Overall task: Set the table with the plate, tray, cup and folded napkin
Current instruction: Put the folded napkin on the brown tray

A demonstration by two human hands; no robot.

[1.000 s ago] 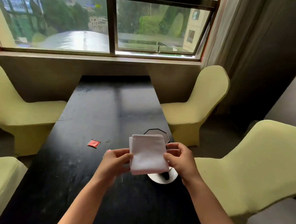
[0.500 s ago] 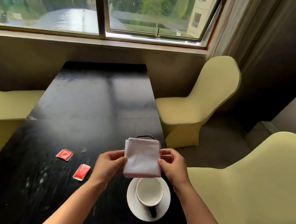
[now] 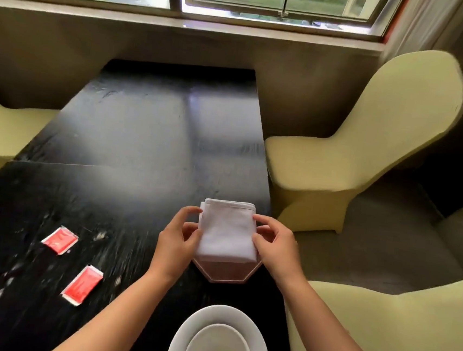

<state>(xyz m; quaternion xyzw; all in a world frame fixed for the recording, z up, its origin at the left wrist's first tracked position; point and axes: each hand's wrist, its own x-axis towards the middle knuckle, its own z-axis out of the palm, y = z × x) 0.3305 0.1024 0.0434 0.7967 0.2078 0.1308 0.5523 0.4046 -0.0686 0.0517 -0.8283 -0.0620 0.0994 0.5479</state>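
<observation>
- Lower left of frame: two red sachets (image 3: pixel 59 240) and (image 3: pixel 81 285) lie flat on the black table (image 3: pixel 131 143), well apart from the hands. The table surface above them, toward upper centre, is bare and gives open room.
- Centre: the left hand (image 3: pixel 174 247) pinches the left edge of the folded napkin (image 3: pixel 227 231) between thumb and curled fingers.
- Centre: the napkin, white and folded square, is held over the tray (image 3: pixel 226 272), a dark octagonal piece with a pale rim; whether cloth and tray touch cannot be told.
- Right of centre: the right hand (image 3: pixel 273 247) grips the napkin's right edge, fingers bent and partly closed.
- Bottom centre: the cup (image 3: pixel 217 349) sits on the white plate (image 3: pixel 180 340), cut by the frame's lower edge.
- Right: the table's edge runs just beside the tray, with a pale chair (image 3: pixel 354 147) beyond.
- Risk, as a judgement: uneven release could let the folds spring open; a push rightward could slide the tray toward that near edge.
</observation>
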